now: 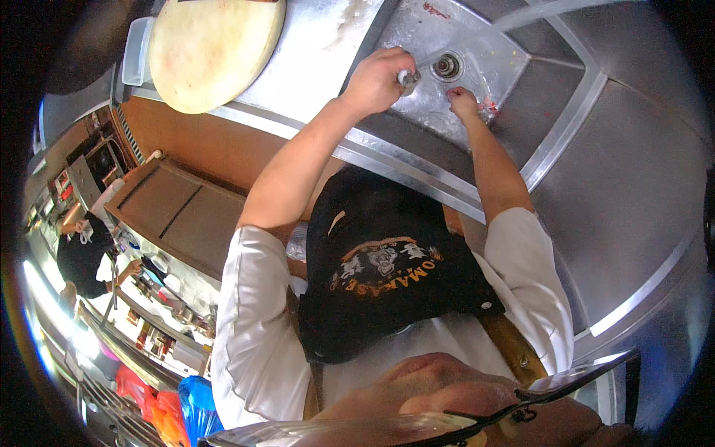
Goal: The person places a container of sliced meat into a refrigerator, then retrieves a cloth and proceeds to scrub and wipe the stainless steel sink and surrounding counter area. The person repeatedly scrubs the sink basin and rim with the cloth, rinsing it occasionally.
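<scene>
My left hand [380, 78] is closed around a small silvery object [409, 79] above the near left side of a stainless-steel sink [402, 33]. Its glossy end sticks out towards the drain; I cannot tell exactly what it is. My right hand [463, 104] is low in the basin, fingers curled, just on the near side of the round drain [447, 66]. Whether something small is between those fingers is hidden. Pinkish-red scraps [488, 105] lie beside my right wrist, and a red smear [435, 10] marks the far side of the basin.
A thick round cutting board [215, 53] lies on the steel counter [318, 50] at left, beside a translucent plastic container [137, 50]. A blurred spout-like band [536, 14] crosses above the sink. Behind at left, a person [84, 257] in dark clothing stands near a cluttered counter. Coloured plastic bags [198, 408] are lower left.
</scene>
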